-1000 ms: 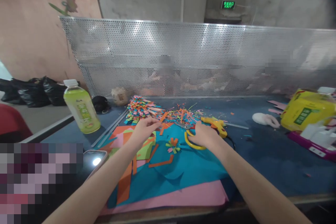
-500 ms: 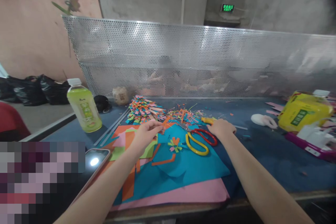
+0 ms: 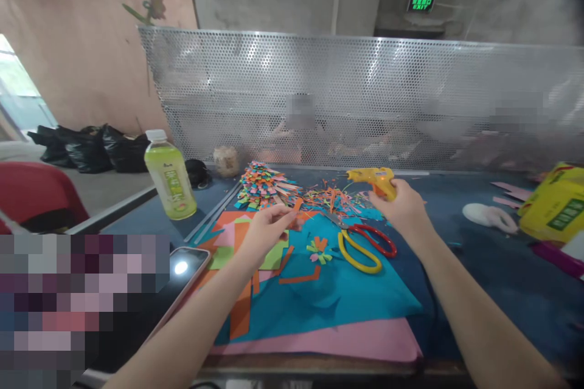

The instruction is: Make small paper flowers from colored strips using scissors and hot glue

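Note:
My right hand (image 3: 404,206) is wrapped round the handle of a yellow hot glue gun (image 3: 374,176), held up off the table with its nozzle pointing left. My left hand (image 3: 271,228) pinches a small orange paper strip (image 3: 298,203) that sticks up past the fingertips. Below the hands, a small flower of orange, green and pink paper pieces (image 3: 319,250) lies on a blue sheet (image 3: 356,298). Scissors (image 3: 360,246) with one red and one yellow handle rest between my hands. Behind my left hand stands a pile of many-coloured paper pieces (image 3: 262,185).
Thin paper scraps (image 3: 333,197) lie beyond the scissors. A green drink bottle (image 3: 171,176) and a phone (image 3: 182,273) are on the left. At the right are a white roundish object (image 3: 483,217) and a yellow package (image 3: 556,203). A perforated metal screen (image 3: 255,97) borders the table's back.
My right hand has lifted the glue gun from the table and turned it to point left. My left hand stays near the same papers, pinching the orange strip. The view has shifted left.

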Demonstrator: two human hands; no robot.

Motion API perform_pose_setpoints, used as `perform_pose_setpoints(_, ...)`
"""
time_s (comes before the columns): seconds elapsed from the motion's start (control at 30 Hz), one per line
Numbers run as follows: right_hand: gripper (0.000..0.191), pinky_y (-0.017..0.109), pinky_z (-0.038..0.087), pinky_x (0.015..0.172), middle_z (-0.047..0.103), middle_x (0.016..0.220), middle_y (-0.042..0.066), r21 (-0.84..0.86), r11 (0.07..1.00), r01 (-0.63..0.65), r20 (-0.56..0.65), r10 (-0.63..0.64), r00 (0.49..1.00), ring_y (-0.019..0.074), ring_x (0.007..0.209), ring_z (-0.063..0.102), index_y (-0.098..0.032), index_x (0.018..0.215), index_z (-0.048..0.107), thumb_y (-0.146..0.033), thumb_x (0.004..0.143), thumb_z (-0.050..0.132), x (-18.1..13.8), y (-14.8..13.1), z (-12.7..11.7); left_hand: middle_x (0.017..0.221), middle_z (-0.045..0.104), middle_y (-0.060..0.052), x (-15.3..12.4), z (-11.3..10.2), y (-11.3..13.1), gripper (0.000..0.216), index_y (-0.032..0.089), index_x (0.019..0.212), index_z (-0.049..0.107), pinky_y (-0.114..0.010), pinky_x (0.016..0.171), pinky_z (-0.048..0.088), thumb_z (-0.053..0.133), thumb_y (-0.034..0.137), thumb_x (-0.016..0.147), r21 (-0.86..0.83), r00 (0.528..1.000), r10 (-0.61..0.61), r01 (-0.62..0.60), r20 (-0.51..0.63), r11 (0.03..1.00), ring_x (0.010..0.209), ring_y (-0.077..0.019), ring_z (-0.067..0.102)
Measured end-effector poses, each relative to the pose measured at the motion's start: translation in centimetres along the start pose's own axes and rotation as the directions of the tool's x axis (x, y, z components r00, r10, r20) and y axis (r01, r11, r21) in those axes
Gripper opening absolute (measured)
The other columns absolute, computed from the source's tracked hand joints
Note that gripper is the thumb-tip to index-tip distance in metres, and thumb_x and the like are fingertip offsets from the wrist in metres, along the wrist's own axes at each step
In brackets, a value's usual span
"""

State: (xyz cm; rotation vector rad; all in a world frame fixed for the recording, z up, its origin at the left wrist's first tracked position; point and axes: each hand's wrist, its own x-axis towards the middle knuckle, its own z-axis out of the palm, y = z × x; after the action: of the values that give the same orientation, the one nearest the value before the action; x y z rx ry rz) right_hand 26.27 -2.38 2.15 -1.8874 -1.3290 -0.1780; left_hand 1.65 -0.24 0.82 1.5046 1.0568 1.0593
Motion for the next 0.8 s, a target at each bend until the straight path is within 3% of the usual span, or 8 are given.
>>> perform_pose_setpoints(0.13, 0.046, 0.031, 0.043, 0.066, 0.056, 0.087, 0.01, 0.074, 0.937, 0.34, -0.164, -0.325, 0.931, 0.0226, 0.081, 0.055, -0.013, 0.102, 0.04, -0.04, 0.068, 0.053, -1.8, -1.4, 0.8, 0.069, 0.065, -0.003, 0.0, 0.1, -0.1, 0.03, 0.017, 0.074, 0.056, -0.021, 0.048, 0.041, 0.056, 0.044, 0.063, -0.039, 1.0, 0.017, -0.016, 0.022, 0.999, 0.065, -0.0151, 0.06)
perform_pose_setpoints(0.3, 0.034, 0.03, 0.044, 0.063, 0.052, 0.084, 0.009, 0.002, 0.831, 0.557, -0.209, -0.544, 0.813, 0.021, 0.077, 0.054, -0.015, 0.1, 0.037, -0.033, 0.075, 0.048, -2.8, -2.0, 1.5, 0.066, 0.065, -0.002, -0.1, 0.4, 0.0, 0.031, 0.017, 0.087, 0.056, -0.021, 0.05, 0.041, 0.059, 0.037, 0.064, -0.103, 0.999, 0.026, -0.022, 0.035, 0.994, 0.063, -0.0142, 0.061)
perform_pose_setpoints(0.4, 0.029, 0.03, 0.044, 0.059, 0.051, 0.082, 0.008, -0.036, 0.803, 0.595, -0.212, -0.587, 0.781, 0.0205, 0.074, 0.054, -0.015, 0.099, 0.037, -0.03, 0.076, 0.046, -2.9, -2.1, 1.6, 0.065, 0.065, -0.003, -0.2, 0.5, 0.0, 0.03, 0.017, 0.087, 0.057, -0.021, 0.051, 0.041, 0.059, 0.037, 0.064, -0.107, 0.999, 0.026, -0.023, 0.024, 0.994, 0.064, -0.0143, 0.061)
perform_pose_setpoints(0.8, 0.023, 0.029, 0.044, 0.06, 0.048, 0.082, 0.007, -0.045, 0.794, 0.607, -0.222, -0.6, 0.768, 0.0193, 0.075, 0.053, -0.017, 0.096, 0.036, -0.027, 0.078, 0.045, -2.9, -2.0, 1.3, 0.068, 0.066, -0.005, 0.0, 0.2, -0.1, 0.032, 0.016, 0.083, 0.059, -0.022, 0.052, 0.041, 0.06, 0.041, 0.063, -0.091, 1.0, 0.025, -0.025, 0.006, 0.996, 0.066, -0.0159, 0.061)
